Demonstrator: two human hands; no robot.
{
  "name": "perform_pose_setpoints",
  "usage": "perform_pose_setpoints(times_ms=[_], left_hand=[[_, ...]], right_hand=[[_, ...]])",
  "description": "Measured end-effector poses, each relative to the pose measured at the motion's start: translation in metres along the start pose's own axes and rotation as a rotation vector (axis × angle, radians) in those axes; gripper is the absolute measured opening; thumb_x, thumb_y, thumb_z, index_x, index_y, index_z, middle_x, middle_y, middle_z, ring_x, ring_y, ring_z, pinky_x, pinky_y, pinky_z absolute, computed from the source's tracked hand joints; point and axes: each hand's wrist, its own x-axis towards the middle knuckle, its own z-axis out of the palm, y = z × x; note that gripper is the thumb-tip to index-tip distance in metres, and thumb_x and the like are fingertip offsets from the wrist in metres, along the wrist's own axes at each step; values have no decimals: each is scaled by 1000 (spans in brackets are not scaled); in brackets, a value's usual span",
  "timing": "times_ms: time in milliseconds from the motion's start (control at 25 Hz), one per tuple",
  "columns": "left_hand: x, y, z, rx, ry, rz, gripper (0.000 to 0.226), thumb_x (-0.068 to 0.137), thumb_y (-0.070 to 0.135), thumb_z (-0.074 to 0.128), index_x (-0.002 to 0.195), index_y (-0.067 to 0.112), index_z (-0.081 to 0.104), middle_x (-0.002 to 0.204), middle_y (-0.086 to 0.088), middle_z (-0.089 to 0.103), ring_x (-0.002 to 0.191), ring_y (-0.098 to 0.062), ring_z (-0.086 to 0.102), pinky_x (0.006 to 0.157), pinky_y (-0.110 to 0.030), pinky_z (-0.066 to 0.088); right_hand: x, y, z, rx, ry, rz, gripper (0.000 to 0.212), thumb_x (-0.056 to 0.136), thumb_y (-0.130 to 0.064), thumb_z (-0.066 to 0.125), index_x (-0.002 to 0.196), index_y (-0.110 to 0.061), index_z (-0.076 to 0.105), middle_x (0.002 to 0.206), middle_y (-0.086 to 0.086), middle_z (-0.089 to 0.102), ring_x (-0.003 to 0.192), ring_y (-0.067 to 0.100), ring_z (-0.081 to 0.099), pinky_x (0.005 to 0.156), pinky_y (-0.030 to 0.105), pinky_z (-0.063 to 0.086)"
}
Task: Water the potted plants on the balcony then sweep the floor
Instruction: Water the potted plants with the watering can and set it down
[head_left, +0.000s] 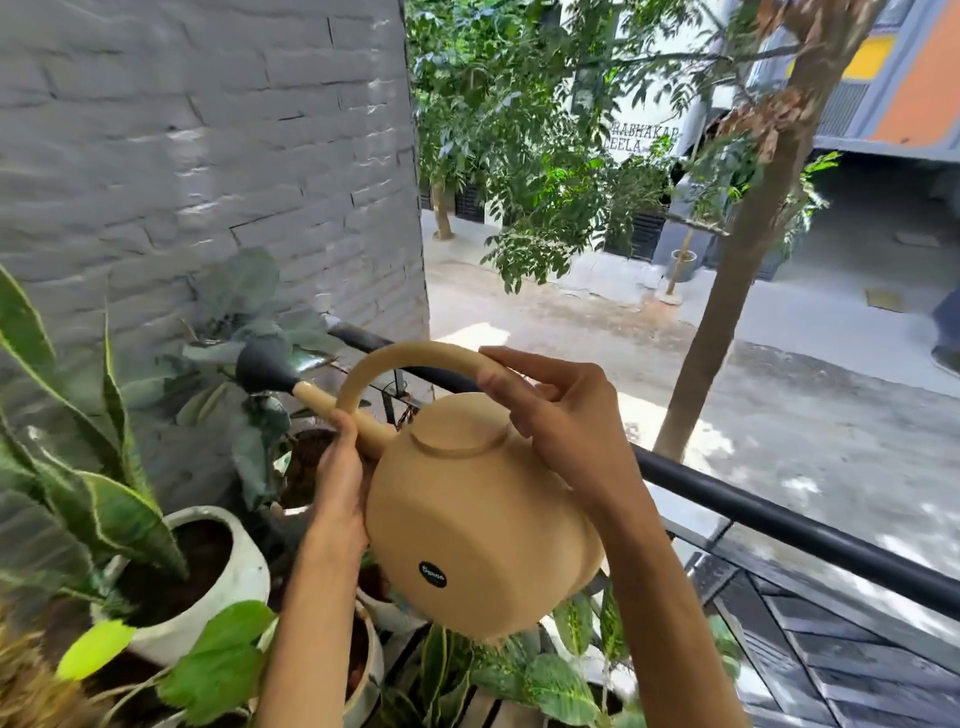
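A tan watering can (478, 514) is tipped forward and to the left, its underside facing me. Its dark rose head (262, 371) points at a grey-green leafy plant (244, 312) in the balcony corner. My right hand (556, 410) grips the curved handle at its top. My left hand (340, 483) holds the can's side near the base of the spout. A snake plant (67, 441) stands in a white pot (228, 577) at the left. Low green plants (545, 680) sit under the can.
A grey brick wall (208, 156) closes the left side. A black railing (779, 525) runs diagonally to the right, with the street and a tree trunk (727, 291) beyond. More pots (371, 660) crowd the lower left.
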Motion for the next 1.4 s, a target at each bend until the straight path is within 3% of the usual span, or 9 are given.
perform_pose_setpoints(times_ms=[80, 240, 520, 680, 880, 1040, 1120, 1280, 1400], left_hand=[[26, -2, -1, 15, 33, -15, 72, 95, 75, 50, 127, 16, 75, 116, -15, 80, 112, -32, 75, 100, -51, 58], [77, -3, 4, 24, 74, -75, 65, 93, 78, 51, 93, 22, 85, 104, -13, 83, 101, -32, 77, 91, -49, 61], [140, -5, 9, -49, 119, -166, 65, 95, 77, 50, 126, 26, 74, 116, -14, 80, 110, -34, 75, 90, -48, 62], [160, -10, 9, -32, 158, -185, 69, 101, 71, 46, 138, 16, 66, 128, -20, 74, 120, -37, 70, 104, -54, 57], [182, -3, 4, 57, 183, -181, 65, 104, 69, 41, 128, 18, 72, 112, -16, 79, 91, -29, 74, 74, -37, 61], [195, 0, -5, 60, 186, -164, 57, 103, 72, 38, 117, 31, 75, 71, 1, 79, 56, -15, 72, 56, -29, 55], [201, 1, -8, 33, 170, -168, 55, 103, 71, 38, 118, 33, 75, 77, 4, 81, 67, -14, 75, 63, -30, 57], [217, 4, -9, 15, 168, -169, 56, 104, 69, 39, 118, 31, 77, 108, -3, 83, 101, -24, 78, 94, -42, 62], [229, 4, -15, -19, 185, -171, 56, 104, 68, 41, 105, 27, 77, 92, -1, 84, 92, -23, 78, 82, -38, 61]], right_hand=[[22, 11, 10, -24, -24, 17, 23, 93, -50, 76, 115, -50, 80, 53, -34, 58, 55, -15, 58, 51, -3, 40], [74, 33, 32, -71, -65, 30, 22, 94, -48, 76, 116, -51, 80, 53, -34, 58, 57, -15, 59, 54, -4, 42], [138, 60, 65, -124, -151, 50, 23, 94, -47, 75, 116, -51, 80, 56, -32, 62, 61, -15, 63, 55, -4, 42], [160, 74, 79, -145, -200, 44, 25, 93, -49, 74, 118, -50, 79, 57, -31, 65, 62, -15, 66, 54, -4, 43], [179, 84, 91, -129, -253, 85, 24, 96, -46, 74, 120, -48, 79, 56, -30, 63, 56, -12, 62, 49, -2, 42], [191, 88, 104, -153, -293, 101, 28, 95, -51, 73, 123, -48, 78, 56, -30, 61, 52, -12, 58, 50, 4, 37], [196, 88, 108, -145, -296, 112, 29, 96, -50, 73, 124, -46, 78, 56, -30, 61, 52, -12, 58, 50, 4, 37], [211, 88, 119, -186, -308, 106, 28, 95, -51, 73, 123, -48, 78, 58, -31, 61, 52, -13, 58, 56, 8, 37], [218, 89, 127, -180, -318, 127, 27, 96, -47, 74, 123, -46, 79, 57, -29, 62, 50, -11, 58, 52, 5, 36]])
